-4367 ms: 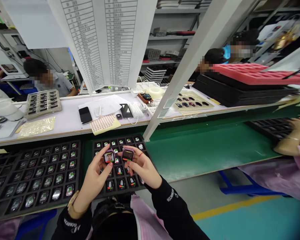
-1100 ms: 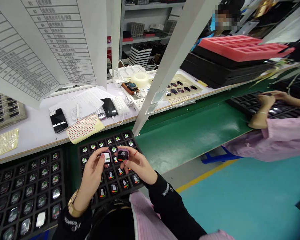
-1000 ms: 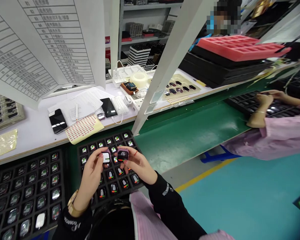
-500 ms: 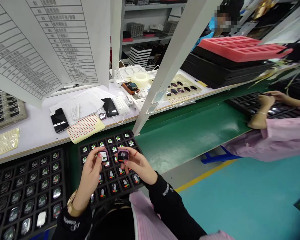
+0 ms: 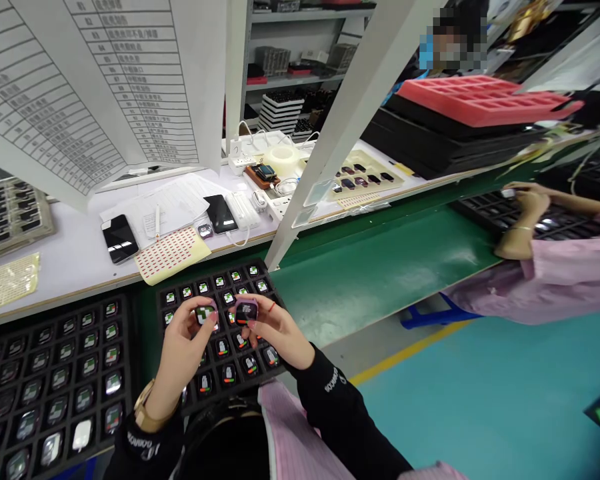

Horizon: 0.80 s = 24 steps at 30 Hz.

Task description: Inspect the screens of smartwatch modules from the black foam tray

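Between the fingers of my left hand is a smartwatch body, its lit screen showing green and white blocks. My right hand grips another smartwatch body with a pinkish-purple case and a dark screen with small text and a red-orange strip. The two watches are held side by side, a little apart, above a black compartment tray. Lit watch faces fill many of this tray's cells; my hands and the held watches hide some of them.
Another black tray of watches lies at left. On the white shelf are a phone, a second phone and a sticker sheet. A slanted post rises ahead. At right, a co-worker's hands are over another tray.
My left thumb has moved onto the screen of the left watch, which now shows green and white blocks instead of a mostly white face. The right watch stays in place.
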Each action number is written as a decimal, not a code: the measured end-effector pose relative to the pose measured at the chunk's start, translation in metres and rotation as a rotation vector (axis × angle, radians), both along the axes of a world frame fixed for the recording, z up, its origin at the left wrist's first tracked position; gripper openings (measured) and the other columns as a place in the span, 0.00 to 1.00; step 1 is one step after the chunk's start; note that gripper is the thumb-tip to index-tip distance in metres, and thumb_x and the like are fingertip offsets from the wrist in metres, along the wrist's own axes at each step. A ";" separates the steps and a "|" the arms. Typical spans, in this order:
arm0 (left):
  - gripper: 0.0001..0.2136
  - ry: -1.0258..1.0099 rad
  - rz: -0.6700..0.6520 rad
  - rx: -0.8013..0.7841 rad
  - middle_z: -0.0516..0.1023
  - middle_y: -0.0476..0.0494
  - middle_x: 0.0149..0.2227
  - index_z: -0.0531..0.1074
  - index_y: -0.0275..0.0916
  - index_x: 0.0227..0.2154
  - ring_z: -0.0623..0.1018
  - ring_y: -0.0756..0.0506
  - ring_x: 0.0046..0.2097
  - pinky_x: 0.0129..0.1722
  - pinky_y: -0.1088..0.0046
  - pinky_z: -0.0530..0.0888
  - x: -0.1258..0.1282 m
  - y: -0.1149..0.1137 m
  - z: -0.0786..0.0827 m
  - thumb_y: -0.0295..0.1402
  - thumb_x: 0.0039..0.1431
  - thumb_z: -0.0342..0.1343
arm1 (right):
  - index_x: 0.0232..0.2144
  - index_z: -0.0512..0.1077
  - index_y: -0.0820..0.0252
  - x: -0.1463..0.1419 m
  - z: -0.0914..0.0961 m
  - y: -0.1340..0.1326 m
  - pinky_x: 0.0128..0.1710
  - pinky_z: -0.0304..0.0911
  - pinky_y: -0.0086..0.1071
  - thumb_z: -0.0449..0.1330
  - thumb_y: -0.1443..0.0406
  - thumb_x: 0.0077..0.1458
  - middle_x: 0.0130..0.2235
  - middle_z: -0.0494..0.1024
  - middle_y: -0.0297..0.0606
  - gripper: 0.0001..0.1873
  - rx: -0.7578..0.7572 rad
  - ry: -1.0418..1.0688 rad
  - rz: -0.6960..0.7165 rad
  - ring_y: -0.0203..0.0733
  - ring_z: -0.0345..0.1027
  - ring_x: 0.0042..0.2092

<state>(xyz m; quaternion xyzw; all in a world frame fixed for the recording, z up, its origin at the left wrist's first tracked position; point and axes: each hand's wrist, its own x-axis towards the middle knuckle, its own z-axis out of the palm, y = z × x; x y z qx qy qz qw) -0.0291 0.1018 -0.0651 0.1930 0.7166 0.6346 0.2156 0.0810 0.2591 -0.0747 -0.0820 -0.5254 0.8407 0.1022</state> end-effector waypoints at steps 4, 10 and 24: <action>0.13 -0.014 0.058 -0.032 0.74 0.46 0.41 0.73 0.43 0.42 0.71 0.51 0.33 0.33 0.77 0.73 -0.002 -0.002 0.001 0.43 0.59 0.56 | 0.52 0.67 0.55 0.002 -0.001 0.000 0.25 0.65 0.23 0.64 0.62 0.55 0.46 0.74 0.41 0.22 -0.009 -0.003 -0.010 0.33 0.69 0.31; 0.19 -0.034 -0.019 0.039 0.72 0.44 0.50 0.68 0.45 0.52 0.75 0.51 0.36 0.38 0.74 0.74 0.002 0.004 0.007 0.41 0.57 0.58 | 0.52 0.67 0.55 0.005 0.002 0.002 0.24 0.65 0.25 0.64 0.61 0.56 0.46 0.74 0.41 0.22 0.008 -0.004 -0.019 0.34 0.69 0.31; 0.16 -0.044 0.052 -0.026 0.74 0.47 0.42 0.72 0.44 0.46 0.68 0.53 0.28 0.31 0.76 0.71 -0.002 0.000 0.009 0.45 0.60 0.54 | 0.52 0.67 0.56 0.004 0.001 0.000 0.24 0.65 0.25 0.65 0.60 0.55 0.46 0.74 0.42 0.23 0.012 -0.009 -0.022 0.34 0.69 0.30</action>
